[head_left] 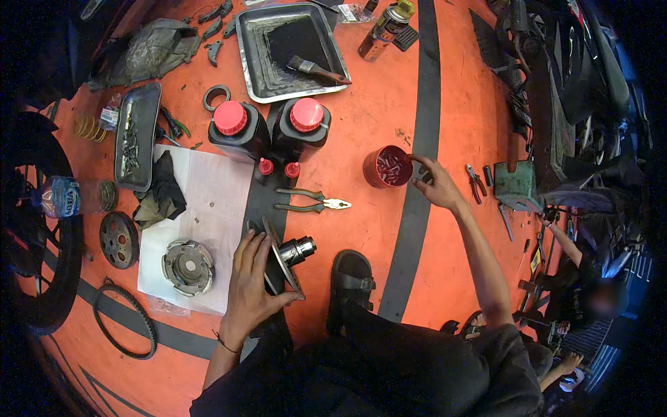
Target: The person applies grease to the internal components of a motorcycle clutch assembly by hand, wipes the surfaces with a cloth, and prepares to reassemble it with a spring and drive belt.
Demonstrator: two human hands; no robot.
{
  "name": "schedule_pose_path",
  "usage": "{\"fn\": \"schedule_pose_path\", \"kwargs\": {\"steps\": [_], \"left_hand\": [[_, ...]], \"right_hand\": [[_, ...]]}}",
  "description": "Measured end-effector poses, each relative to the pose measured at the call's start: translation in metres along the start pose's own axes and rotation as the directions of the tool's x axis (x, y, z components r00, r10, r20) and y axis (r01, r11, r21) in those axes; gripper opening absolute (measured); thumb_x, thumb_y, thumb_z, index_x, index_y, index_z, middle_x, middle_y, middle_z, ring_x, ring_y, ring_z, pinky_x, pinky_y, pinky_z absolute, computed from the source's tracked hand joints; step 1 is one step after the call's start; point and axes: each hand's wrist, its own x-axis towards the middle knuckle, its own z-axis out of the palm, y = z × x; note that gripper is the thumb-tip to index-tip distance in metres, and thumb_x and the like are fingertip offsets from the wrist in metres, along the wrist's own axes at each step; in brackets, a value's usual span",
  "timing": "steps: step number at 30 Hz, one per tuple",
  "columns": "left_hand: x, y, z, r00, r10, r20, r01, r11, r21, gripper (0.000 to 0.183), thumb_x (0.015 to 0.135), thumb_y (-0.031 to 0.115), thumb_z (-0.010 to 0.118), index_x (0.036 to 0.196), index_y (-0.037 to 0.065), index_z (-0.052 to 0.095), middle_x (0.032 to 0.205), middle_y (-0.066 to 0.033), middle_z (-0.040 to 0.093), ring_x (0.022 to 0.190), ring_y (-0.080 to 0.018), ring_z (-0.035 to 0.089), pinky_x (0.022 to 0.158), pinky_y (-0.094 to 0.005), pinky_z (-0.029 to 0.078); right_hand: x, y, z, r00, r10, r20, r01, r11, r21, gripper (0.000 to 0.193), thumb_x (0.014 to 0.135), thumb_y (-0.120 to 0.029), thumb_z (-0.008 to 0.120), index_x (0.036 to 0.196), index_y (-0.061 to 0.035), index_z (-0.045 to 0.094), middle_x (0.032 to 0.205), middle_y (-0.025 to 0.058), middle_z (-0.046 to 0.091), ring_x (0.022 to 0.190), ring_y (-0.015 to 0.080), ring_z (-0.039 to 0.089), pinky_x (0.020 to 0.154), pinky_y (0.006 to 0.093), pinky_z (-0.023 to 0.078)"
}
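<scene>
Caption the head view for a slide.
Left hand holding a shafted metal disc, right hand at a red cup of small parts, over an orange floor.

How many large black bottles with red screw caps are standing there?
2: left bottle and right bottle, side by side below the rectangular silver-rimmed tray in the picture.

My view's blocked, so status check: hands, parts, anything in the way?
Left hand holding metal disc with shaft. Right hand at rim of red cup, grip unclear; small metal parts inside. Possible obstacle: pliers lying between hands.
</scene>
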Motion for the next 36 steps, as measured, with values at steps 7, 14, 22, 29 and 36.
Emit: {"fn": "schedule_pose_path", "kwargs": {"steps": [7,14,22,29,36], "left_hand": [[0.013,-0.003,-0.006,0.999,-0.026,0.019,0.026,1.000,0.004,0.115,0.050,0.044,0.091,0.141,-0.005,0.039,0.144,-0.0231,0.042,0.139,-0.0399,0.032,0.114,-0.0488,0.031],[0.013,-0.005,-0.006,0.998,-0.063,0.011,0.063,0.998,-0.007,0.116,0.050,0.041,0.091,0.142,-0.005,0.038,0.145,-0.0226,0.041,0.140,-0.0394,0.032,0.114,-0.0477,0.031],[0.012,-0.004,-0.006,0.997,-0.077,0.009,0.077,0.997,-0.013,0.116,0.049,0.041,0.091,0.143,-0.004,0.039,0.145,-0.0227,0.041,0.140,-0.0393,0.031,0.114,-0.0481,0.031],[0.014,-0.004,-0.004,0.998,-0.070,0.005,0.070,0.997,-0.017,0.117,0.049,0.041,0.091,0.143,-0.004,0.038,0.144,-0.0228,0.041,0.140,-0.0397,0.031,0.115,-0.0480,0.031],[0.010,-0.003,-0.005,0.997,-0.073,-0.003,0.073,0.997,-0.009,0.116,0.048,0.037,0.092,0.142,-0.005,0.038,0.144,-0.0234,0.041,0.139,-0.0401,0.032,0.114,-0.0482,0.032]], "right_hand": [[-0.014,0.017,0.016,0.992,0.119,0.050,-0.129,0.918,0.375,0.050,0.090,-0.003,0.061,0.138,-0.0101,0.050,0.084,0.0038,0.055,0.069,0.0121,0.056,0.065,0.0288,0.048],[-0.036,0.009,0.030,0.950,0.206,0.233,-0.275,0.907,0.319,0.063,0.089,-0.015,0.066,0.147,-0.0088,0.040,0.066,0.0048,0.057,0.062,0.0140,0.059,0.060,0.0316,0.048],[-0.054,-0.021,0.031,0.994,0.059,0.093,0.006,0.814,-0.581,0.060,0.090,-0.017,0.059,0.147,-0.0167,0.040,0.093,0.0178,0.063,0.082,0.0345,0.065,0.068,0.0446,0.053],[-0.049,-0.001,0.027,0.996,-0.068,0.059,0.090,0.836,-0.541,0.050,0.088,-0.016,0.061,0.137,-0.0129,0.050,0.087,0.0166,0.062,0.080,0.0318,0.064,0.067,0.0447,0.051],[-0.008,-0.004,0.006,0.939,0.218,0.265,-0.256,0.959,0.118,0.061,0.086,-0.012,0.065,0.143,-0.0067,0.043,0.065,0.0053,0.056,0.055,0.0128,0.054,0.055,0.0306,0.046]]}}
